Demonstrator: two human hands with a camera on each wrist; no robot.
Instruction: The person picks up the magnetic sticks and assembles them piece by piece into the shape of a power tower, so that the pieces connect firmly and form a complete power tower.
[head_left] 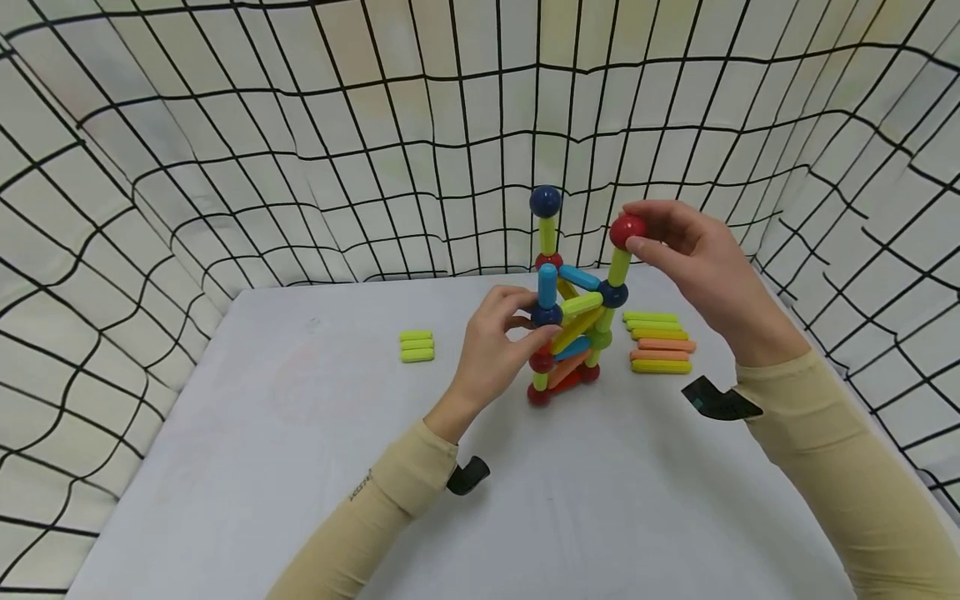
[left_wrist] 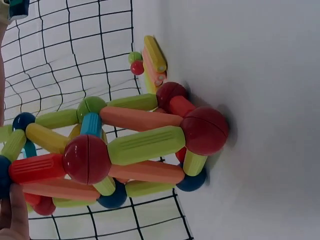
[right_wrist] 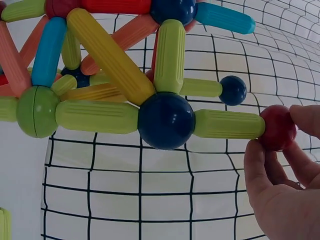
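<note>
A tower of coloured magnetic rods and balls [head_left: 577,331] stands upright on the white table. My right hand [head_left: 701,267] pinches a red ball [right_wrist: 278,127] between thumb and fingers, on the top end of a lime-green rod [right_wrist: 229,124]. That rod rises from a dark blue ball [right_wrist: 166,121] at the tower's right corner. On the near left corner, my left hand [head_left: 491,346] grips another dark blue ball [head_left: 547,314], from which a light blue rod [head_left: 547,285] points up. Behind, a third upright rod carries a dark blue ball [head_left: 545,202].
Three short lime-green rods [head_left: 417,346] lie left of the tower. A row of longer yellow, orange and green rods [head_left: 662,355] lies to its right. Near that row are a loose green ball [left_wrist: 135,57] and red ball [left_wrist: 137,68]. Black netting [head_left: 427,150] surrounds the table.
</note>
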